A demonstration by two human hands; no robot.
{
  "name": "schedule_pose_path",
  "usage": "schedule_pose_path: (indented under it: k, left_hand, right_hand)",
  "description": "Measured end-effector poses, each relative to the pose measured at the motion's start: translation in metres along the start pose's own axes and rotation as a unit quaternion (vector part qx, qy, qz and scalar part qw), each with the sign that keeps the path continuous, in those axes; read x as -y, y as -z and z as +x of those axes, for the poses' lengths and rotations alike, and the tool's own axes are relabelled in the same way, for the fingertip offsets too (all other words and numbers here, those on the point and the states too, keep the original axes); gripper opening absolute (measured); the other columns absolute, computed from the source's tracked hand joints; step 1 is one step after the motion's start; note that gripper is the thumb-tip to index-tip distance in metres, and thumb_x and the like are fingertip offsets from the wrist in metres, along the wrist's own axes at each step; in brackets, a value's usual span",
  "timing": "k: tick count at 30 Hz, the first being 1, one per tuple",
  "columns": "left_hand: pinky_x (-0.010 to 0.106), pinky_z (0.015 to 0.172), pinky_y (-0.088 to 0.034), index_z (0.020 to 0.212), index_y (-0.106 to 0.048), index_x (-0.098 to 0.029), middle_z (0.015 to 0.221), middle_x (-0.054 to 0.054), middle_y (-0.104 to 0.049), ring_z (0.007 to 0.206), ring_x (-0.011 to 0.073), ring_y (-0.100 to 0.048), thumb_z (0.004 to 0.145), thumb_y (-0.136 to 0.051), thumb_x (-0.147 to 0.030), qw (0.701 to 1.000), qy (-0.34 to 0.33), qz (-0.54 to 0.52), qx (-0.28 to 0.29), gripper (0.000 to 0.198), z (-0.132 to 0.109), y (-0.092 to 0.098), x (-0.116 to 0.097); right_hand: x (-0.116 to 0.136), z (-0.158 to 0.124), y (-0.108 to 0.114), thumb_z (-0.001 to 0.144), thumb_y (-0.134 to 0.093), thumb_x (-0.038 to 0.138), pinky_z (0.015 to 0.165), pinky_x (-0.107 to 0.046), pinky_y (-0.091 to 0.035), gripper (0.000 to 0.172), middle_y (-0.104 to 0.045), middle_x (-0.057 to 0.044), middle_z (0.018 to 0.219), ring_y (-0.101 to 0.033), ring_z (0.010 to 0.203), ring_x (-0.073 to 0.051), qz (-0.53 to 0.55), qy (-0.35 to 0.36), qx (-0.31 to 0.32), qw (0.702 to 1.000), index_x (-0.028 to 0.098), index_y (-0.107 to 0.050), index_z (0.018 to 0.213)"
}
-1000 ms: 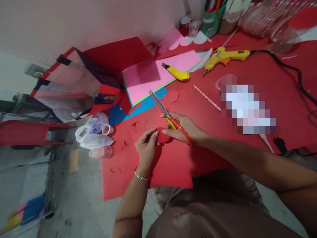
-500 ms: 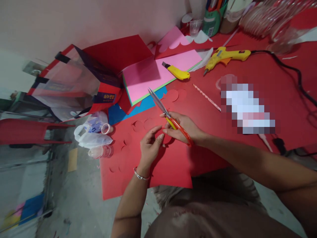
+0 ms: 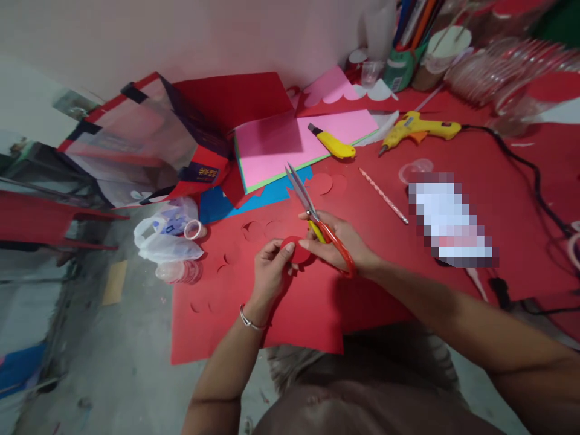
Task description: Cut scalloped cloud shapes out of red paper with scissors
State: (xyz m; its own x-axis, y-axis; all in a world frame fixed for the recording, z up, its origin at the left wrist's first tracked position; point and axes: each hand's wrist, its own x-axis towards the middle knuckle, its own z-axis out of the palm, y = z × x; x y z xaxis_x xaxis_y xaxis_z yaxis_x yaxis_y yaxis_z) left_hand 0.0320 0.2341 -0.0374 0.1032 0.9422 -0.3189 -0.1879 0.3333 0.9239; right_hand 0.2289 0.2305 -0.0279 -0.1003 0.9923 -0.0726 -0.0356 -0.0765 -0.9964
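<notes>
A small red paper circle (image 3: 296,250) is pinched between the thumb and fingers of my left hand (image 3: 272,264). My right hand (image 3: 343,240) has a pair of scissors (image 3: 335,241) with orange and yellow handles, the slightly parted blades pointing away from me. The right thumb tip touches the circle's edge. Beneath both hands lies a large red sheet (image 3: 312,314). Loose red cutouts and scraps (image 3: 254,231) are strewn to the left, and another red circle (image 3: 321,183) rests just beyond the scissors.
Pink paper (image 3: 272,148) lies behind, with a yellow utility knife (image 3: 335,145) on it. Farther right are a glue gun (image 3: 419,128) with a black cord, a pencil (image 3: 383,196) and a blurred-out bright object (image 3: 453,220). Plastic cups (image 3: 179,272) and a bag (image 3: 163,244) sit at the left edge.
The red circle now shows clearly, lying flatter between my hands, with the left fingers closed on it. The scissors stay in my right hand. The whole view has shifted slightly.
</notes>
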Motion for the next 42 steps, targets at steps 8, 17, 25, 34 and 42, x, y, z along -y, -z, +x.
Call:
schedule_pose_path:
  k: [8,17,25,34,42]
  left_hand:
    - [0.022,0.058,-0.053,0.074,-0.066,-0.02,0.07,-0.003,-0.067,0.061,0.0109,-0.063,0.063,-0.101,-0.033,0.993,-0.019,-0.082,-0.08,0.039,0.001,0.003,-0.018]
    - [0.025,0.061,-0.055,0.071,-0.073,-0.019,0.066,0.0,-0.073,0.058,0.0127,-0.063,0.062,-0.1,-0.033,0.984,-0.065,-0.136,-0.098,0.032,0.007,0.015,-0.018]
    - [0.023,0.058,-0.05,0.068,-0.074,-0.019,0.064,0.001,-0.071,0.055,0.011,-0.059,0.072,-0.099,-0.037,0.984,-0.101,-0.123,-0.083,0.031,0.006,0.019,-0.016]
    - [0.024,0.055,-0.049,0.065,-0.072,-0.019,0.061,0.001,-0.069,0.053,0.0121,-0.058,0.074,-0.096,-0.037,0.986,-0.1,-0.112,-0.07,0.031,0.006,0.02,-0.018]
    - [0.023,0.055,-0.045,0.061,-0.069,-0.018,0.059,0.0,-0.066,0.052,0.0101,-0.052,0.074,-0.095,-0.036,0.986,-0.107,-0.104,-0.073,0.034,0.004,0.019,-0.02]
  right_hand:
    - [0.005,-0.011,0.009,0.102,-0.061,0.086,0.046,-0.027,-0.047,0.079,-0.054,0.007,0.071,-0.051,0.05,-0.014,0.058,-0.117,0.14,0.982,0.019,-0.061,0.143]
    - [-0.003,-0.017,0.013,0.099,-0.065,0.085,0.055,-0.03,-0.046,0.078,-0.057,0.001,0.077,-0.051,0.059,-0.016,0.022,-0.093,0.263,0.96,0.021,-0.065,0.144]
    - [0.011,-0.018,0.009,0.098,-0.061,0.09,0.058,-0.031,-0.046,0.08,-0.058,0.0,0.079,-0.049,0.06,-0.016,-0.003,-0.099,0.266,0.959,0.022,-0.069,0.139]
    - [0.009,-0.022,0.009,0.099,-0.057,0.093,0.058,-0.03,-0.04,0.083,-0.054,0.002,0.075,-0.046,0.059,-0.016,-0.033,-0.082,0.264,0.96,0.022,-0.067,0.142]
    - [0.007,-0.022,0.008,0.098,-0.06,0.092,0.054,-0.028,-0.039,0.084,-0.055,0.001,0.078,-0.045,0.06,-0.015,-0.037,-0.071,0.253,0.964,0.021,-0.069,0.14]
